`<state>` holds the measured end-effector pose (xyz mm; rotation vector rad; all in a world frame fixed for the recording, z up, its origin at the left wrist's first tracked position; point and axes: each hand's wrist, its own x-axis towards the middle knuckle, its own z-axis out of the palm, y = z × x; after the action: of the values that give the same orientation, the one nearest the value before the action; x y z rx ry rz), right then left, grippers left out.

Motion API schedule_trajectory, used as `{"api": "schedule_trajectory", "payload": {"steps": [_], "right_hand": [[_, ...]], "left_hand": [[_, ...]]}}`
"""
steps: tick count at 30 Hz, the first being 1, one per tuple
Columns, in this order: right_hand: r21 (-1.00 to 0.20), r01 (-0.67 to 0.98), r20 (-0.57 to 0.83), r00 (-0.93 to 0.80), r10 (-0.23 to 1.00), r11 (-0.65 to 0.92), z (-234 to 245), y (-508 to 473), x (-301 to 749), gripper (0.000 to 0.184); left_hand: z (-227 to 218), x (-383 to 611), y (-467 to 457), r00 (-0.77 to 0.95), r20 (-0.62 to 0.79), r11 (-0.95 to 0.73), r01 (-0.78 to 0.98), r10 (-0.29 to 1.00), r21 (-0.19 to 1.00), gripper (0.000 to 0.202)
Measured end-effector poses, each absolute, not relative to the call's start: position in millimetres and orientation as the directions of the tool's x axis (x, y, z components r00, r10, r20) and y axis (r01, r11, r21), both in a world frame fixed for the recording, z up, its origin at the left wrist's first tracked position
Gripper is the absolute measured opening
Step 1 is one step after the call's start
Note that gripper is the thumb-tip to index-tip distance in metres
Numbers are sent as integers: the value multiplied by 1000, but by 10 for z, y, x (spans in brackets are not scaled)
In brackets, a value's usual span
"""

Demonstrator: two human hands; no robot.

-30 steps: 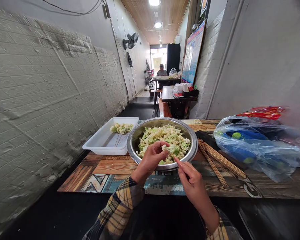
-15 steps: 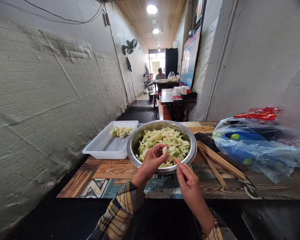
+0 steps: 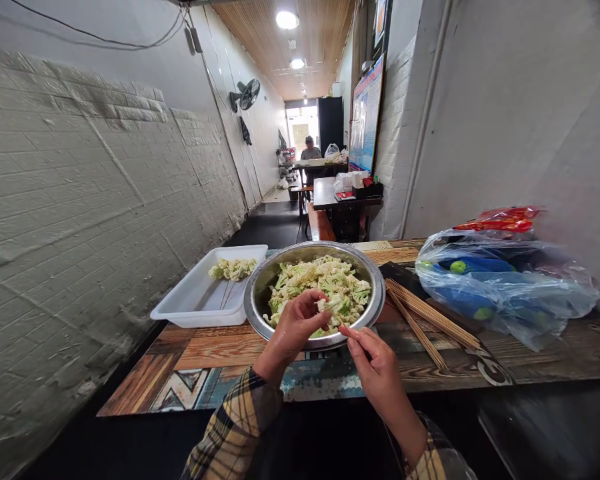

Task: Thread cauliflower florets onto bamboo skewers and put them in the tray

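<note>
Over the metal bowl heaped with cut cauliflower, my left hand pinches a cauliflower floret between thumb and fingers. Just right of it, my right hand is closed around a thin wooden skewer, whose lower end sticks out beneath the wrist. The skewer's front end is close to the floret; whether it has entered it I cannot tell. Left of the bowl, a white plastic tray holds skewered cauliflower with the sticks pointing toward me.
A bundle of wooden skewers lies right of the bowl on the wood-patterned tabletop. Beyond it is a clear plastic bag with blue and green contents. Another table stands farther back, and a person sits behind it.
The view has turned slightly right, so bowl, tray and bag sit farther left in the picture. Both hands keep nearly the same grip, the floret and skewer still close together.
</note>
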<state>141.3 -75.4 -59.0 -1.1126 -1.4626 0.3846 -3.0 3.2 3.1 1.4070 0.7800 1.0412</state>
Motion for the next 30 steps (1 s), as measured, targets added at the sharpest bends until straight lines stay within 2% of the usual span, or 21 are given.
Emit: {"api": "schedule_trajectory", "payload": {"steps": [18, 26, 30], "right_hand": [[-693, 457, 658, 83, 749, 558, -511, -654, 1534, 30], [-667, 513, 685, 135, 716, 541, -467, -535, 1464, 28], [-676, 510, 670, 126, 731, 532, -380, -480, 1453, 27]], "left_hand": [[30, -42, 32, 397, 147, -135, -60, 906, 989, 28], [44, -17, 19, 419, 112, -111, -27, 901, 993, 29], [62, -7, -5, 407, 140, -121, -74, 903, 990, 31]]}}
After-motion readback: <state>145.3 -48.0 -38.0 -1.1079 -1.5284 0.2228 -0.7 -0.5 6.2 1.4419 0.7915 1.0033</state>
